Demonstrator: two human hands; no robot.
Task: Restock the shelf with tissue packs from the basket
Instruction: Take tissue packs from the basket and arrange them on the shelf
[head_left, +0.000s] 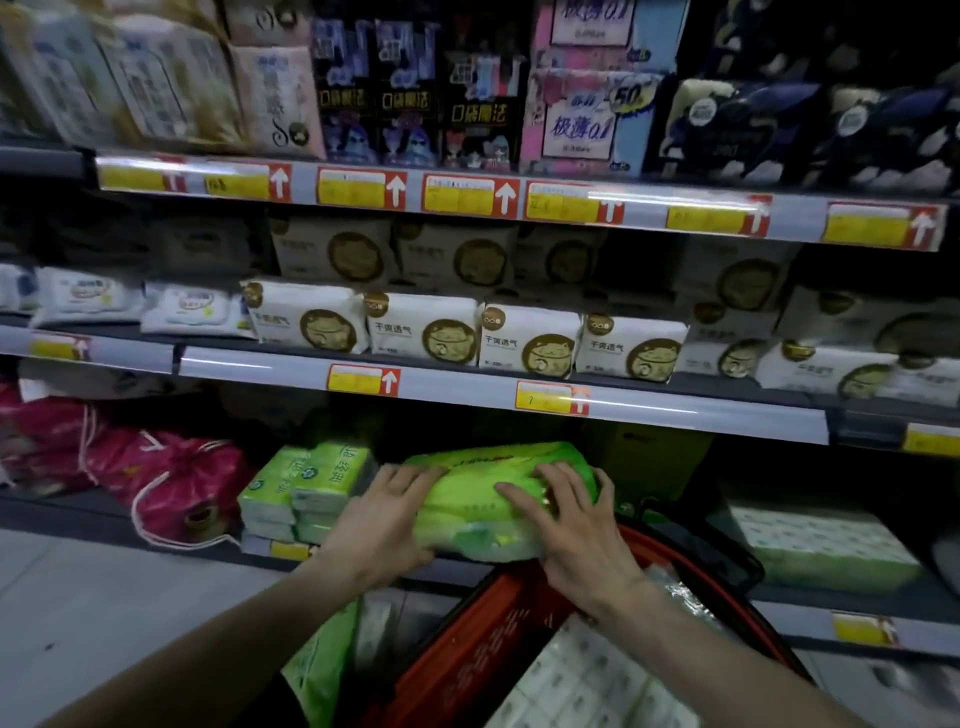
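A green tissue pack (483, 499) lies at the front edge of the bottom shelf (457, 569), above the red basket (467, 649). My left hand (382, 525) grips its left end, fingers wrapped over the top. My right hand (566, 525) grips its right side, fingers spread across the pack. To the left on the same shelf stands a stack of green tissue packs (306, 488). The basket holds more packs, white patterned ones (587, 680), and a green one (322, 660) shows at its left side.
Red drawstring bags (171, 483) lie on the bottom shelf at the left. A pale green and white bundle (815, 551) sits at the right, a cardboard box (649, 457) behind. The shelf above carries white packs with a cat logo (530, 340). Grey floor lies lower left.
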